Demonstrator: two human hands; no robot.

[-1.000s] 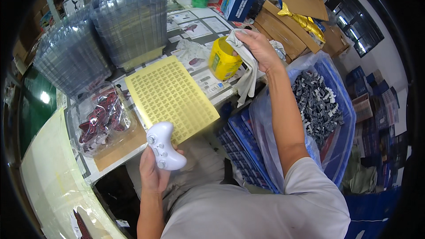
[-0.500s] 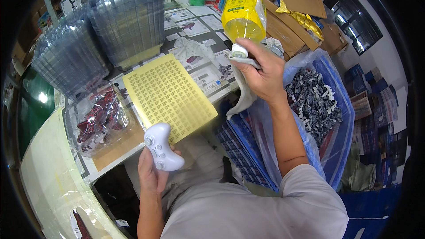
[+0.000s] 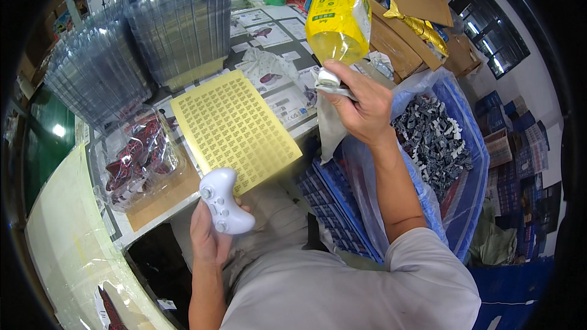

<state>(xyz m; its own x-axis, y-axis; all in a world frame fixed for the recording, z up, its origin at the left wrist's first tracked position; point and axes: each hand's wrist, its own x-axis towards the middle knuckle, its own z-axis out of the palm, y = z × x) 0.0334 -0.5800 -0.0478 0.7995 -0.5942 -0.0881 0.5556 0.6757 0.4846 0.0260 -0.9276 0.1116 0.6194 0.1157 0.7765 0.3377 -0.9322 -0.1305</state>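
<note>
Left hand (image 3: 208,237) grips curved white plastic gamepad (image 3: 226,208); right hand (image 3: 365,102) clasps grey cloth (image 3: 331,128) and upside-down yellow plastic bottle (image 3: 338,15), seemingly to dampen, next needing steadiness.

Count one left hand (image 3: 208,235), one right hand (image 3: 367,107), one white game controller (image 3: 226,201), one yellow bottle (image 3: 336,15) with one white cap (image 3: 329,78), and one pale hanging cloth (image 3: 330,128). Add two stacks of clear plastic trays (image 3: 180,33), one yellow label sheet (image 3: 235,128), one gold fish-shaped piece (image 3: 422,30) and one plastic-lined blue bin (image 3: 477,177). Leave uncounted the gray pieces (image 3: 431,140) and red-and-black parts (image 3: 143,153), too overlapped to tell apart.
</note>
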